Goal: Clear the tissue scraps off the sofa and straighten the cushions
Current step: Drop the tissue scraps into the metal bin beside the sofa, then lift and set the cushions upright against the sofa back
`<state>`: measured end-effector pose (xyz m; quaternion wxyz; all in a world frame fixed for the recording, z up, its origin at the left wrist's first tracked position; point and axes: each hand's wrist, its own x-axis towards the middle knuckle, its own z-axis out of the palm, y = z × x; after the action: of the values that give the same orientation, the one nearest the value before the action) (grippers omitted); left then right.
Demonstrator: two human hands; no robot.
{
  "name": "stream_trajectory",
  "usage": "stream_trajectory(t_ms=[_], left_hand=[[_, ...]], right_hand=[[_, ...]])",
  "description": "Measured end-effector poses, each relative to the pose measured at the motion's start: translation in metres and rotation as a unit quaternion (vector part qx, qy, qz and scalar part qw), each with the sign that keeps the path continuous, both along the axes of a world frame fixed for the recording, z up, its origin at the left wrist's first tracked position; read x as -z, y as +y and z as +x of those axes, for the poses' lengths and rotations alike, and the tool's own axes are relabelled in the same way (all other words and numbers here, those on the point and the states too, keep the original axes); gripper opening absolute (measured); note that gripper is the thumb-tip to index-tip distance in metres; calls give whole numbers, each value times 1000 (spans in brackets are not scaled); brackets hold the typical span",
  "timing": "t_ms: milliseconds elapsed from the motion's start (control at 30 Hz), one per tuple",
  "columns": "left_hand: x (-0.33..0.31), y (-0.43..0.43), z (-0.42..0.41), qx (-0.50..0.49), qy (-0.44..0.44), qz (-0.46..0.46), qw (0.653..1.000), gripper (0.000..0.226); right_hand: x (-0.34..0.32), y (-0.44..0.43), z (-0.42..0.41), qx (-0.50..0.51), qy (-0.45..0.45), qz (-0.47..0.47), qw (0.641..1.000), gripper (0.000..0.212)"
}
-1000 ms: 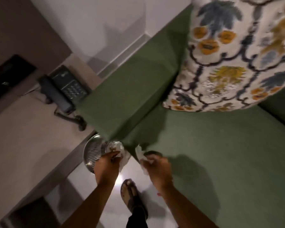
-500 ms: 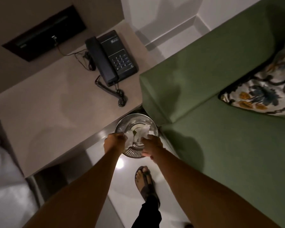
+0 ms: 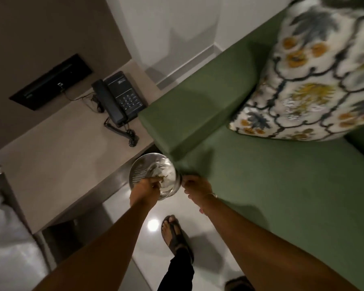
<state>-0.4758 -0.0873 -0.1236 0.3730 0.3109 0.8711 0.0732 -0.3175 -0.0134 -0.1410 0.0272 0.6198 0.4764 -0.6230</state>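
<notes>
- We saw our left hand (image 3: 144, 191) at centre frame, reaching over the near rim of the bin (image 3: 135, 177); its fingers were curled down into the opening, but we could not tell whether they gripped anything.
- Our right hand (image 3: 195, 185) was just right of the bin, beside its rim, fingers bent inward; we could not tell whether it was closed or holding anything.
- Tissue scraps (image 3: 166, 175) lay pale and crumpled inside the bin, blurred.
- The bin stood on the floor (image 3: 122, 208) in the gap between the tabletop (image 3: 57, 156) and the sofa (image 3: 282, 196).
- The sofa filled the right half of the frame, its green armrest running from centre toward the upper right.
- One flowered cushion (image 3: 315, 80) leaned tilted in the upper right, its lower corner on the seat beside the armrest.
- A black phone (image 3: 118, 99) sat on the tabletop at upper centre-left, touching the armrest's end, its coiled cord trailing toward the bin.
- A dark panel (image 3: 51, 80) was set in the wall at upper left.
- Our sandalled foot (image 3: 173, 234) stood on the floor at lower centre, below the bin.
</notes>
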Motion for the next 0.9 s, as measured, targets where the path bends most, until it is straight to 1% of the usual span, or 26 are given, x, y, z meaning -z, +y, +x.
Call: stream_trajectory(t_ms=[100, 200, 267, 333, 400, 467, 533, 600, 667, 733, 833, 900], left_hand=[[-34, 27, 47, 84, 34, 15, 996, 28], [-62, 64, 93, 108, 30, 49, 992, 35], [-78, 97, 124, 102, 5, 72, 992, 48], [-90, 132, 147, 84, -29, 93, 992, 65], [-99, 169, 168, 74, -49, 117, 989, 77], [-106, 204, 181, 50, -75, 134, 987, 85], [-111, 235, 190, 19, -133, 162, 978, 88], [-113, 259, 198, -16, -203, 186, 961, 84], [-111, 274, 203, -66, -249, 192, 947, 83], [-105, 284, 209, -98, -269, 198, 938, 82], [-100, 289, 216, -118, -267, 215, 932, 65], [-102, 290, 225, -104, -271, 214, 933, 62]], right_hand=[[-36, 23, 59, 19, -7, 52, 998, 28], [-64, 60, 126, 50, -22, 115, 992, 29], [-84, 92, 174, 62, -38, 165, 984, 35], [-101, 123, 215, 119, -82, 227, 963, 38], [-120, 157, 253, 215, -128, 280, 927, 39], [-133, 190, 283, 292, -143, 310, 893, 44], [-141, 221, 306, 338, -115, 305, 883, 60], [-144, 246, 318, 340, -74, 279, 895, 73], [-143, 262, 319, 305, -29, 254, 917, 76], [-138, 269, 316, 303, 7, 239, 923, 75], [-133, 258, 310, 339, 42, 246, 907, 75], [-137, 243, 317, 370, 60, 247, 894, 77]])
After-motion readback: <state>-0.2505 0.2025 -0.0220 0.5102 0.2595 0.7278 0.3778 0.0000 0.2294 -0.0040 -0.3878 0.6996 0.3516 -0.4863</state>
